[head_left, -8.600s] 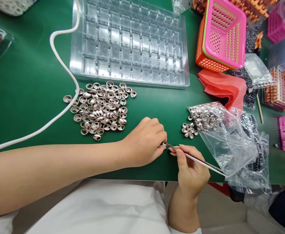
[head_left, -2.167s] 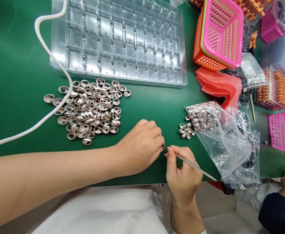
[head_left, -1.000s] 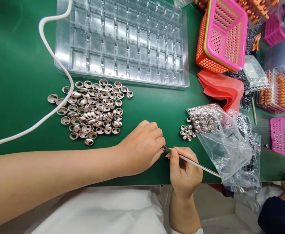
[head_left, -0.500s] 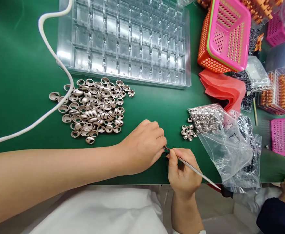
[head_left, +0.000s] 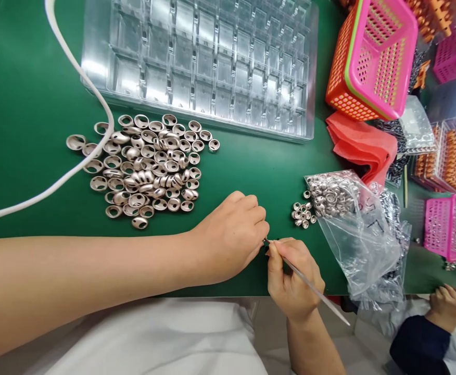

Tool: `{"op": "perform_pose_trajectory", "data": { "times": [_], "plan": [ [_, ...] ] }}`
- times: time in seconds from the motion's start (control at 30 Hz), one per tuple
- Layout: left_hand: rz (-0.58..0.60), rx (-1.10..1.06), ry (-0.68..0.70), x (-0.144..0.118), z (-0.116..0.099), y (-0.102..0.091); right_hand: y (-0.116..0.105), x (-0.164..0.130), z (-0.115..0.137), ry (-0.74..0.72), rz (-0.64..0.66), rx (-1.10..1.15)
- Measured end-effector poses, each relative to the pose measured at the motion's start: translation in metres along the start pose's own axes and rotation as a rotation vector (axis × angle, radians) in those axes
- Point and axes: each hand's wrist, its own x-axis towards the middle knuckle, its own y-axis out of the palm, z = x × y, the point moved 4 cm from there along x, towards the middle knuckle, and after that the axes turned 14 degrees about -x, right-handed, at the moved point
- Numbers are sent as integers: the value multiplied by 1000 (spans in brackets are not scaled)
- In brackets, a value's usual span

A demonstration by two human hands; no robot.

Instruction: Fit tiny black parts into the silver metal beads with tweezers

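My left hand rests on the green mat near the table's front edge, fingers curled and pinched on a small metal part that is mostly hidden. My right hand sits just to its right and grips thin metal tweezers, whose tip meets the left fingertips. A pile of rose-gold metal caps lies to the left of my hands. A few small silver rings lie loose at the mouth of a clear plastic bag holding more of them.
A clear compartment tray lies at the back. A white hose curves across the left. Pink and orange baskets, a red cloth and boxes crowd the right. Another person's hands show at the lower right.
My hands have stayed pinched together at the same spot, with the tweezers tilting slightly. The view has shifted a little, and the other person's hands have come further into view.
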Motion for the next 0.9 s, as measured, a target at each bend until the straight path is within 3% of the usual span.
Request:
{"op": "perform_pose_trajectory", "data": {
  "times": [0.17, 0.37, 0.57, 0.7, 0.8, 0.9],
  "plan": [
    [2, -6, -11, 1, 0, 1, 0, 8, 0, -126, 60, -29],
    [9, 29, 2, 1, 1, 1, 1, 6, -2, -69, 20, -1],
    [4, 1, -14, 1, 3, 2, 5, -8, -6, 192, -42, 67],
    [30, -17, -27, 1, 2, 1, 7, -20, -10, 391, -173, 240],
    [45, -24, -43, 1, 2, -1, 6, -26, -11, 453, -243, 328],
    [48, -24, -49, 1, 2, -1, 8, -29, -12, 459, -181, 331]
  ]
}}
